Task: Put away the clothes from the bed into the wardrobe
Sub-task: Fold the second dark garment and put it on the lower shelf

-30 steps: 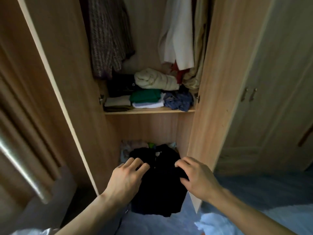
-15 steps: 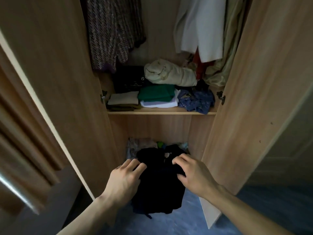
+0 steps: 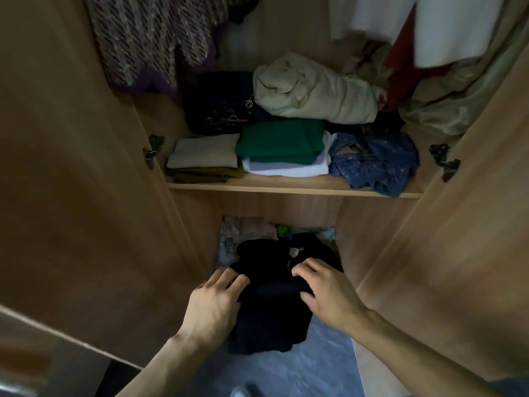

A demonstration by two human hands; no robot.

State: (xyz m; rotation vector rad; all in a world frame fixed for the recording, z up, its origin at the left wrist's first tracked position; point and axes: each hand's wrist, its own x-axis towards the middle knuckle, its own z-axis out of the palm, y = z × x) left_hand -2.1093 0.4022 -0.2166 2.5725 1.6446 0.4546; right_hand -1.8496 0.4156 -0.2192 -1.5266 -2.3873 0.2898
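Observation:
A folded black garment point(image 3: 272, 299) hangs in front of the open wardrobe's lower compartment point(image 3: 274, 233). My left hand point(image 3: 213, 306) grips its left edge, and my right hand point(image 3: 326, 293) grips its right edge, fingers curled over the cloth. The garment's lower part droops below my hands over the blue floor. Pale and green clothes lie behind it in the bottom compartment, mostly hidden.
The wooden shelf point(image 3: 292, 187) above carries a beige stack point(image 3: 204, 154), a green and white stack point(image 3: 282, 147), a blue patterned cloth point(image 3: 375, 161), a dark bag point(image 3: 220, 104) and a cream bundle point(image 3: 312, 90). Hanging clothes fill the top. Open doors point(image 3: 71, 196) flank both sides.
The view has come closer to the wardrobe and both hands have carried the black garment forward toward the lower compartment. The grip is unchanged.

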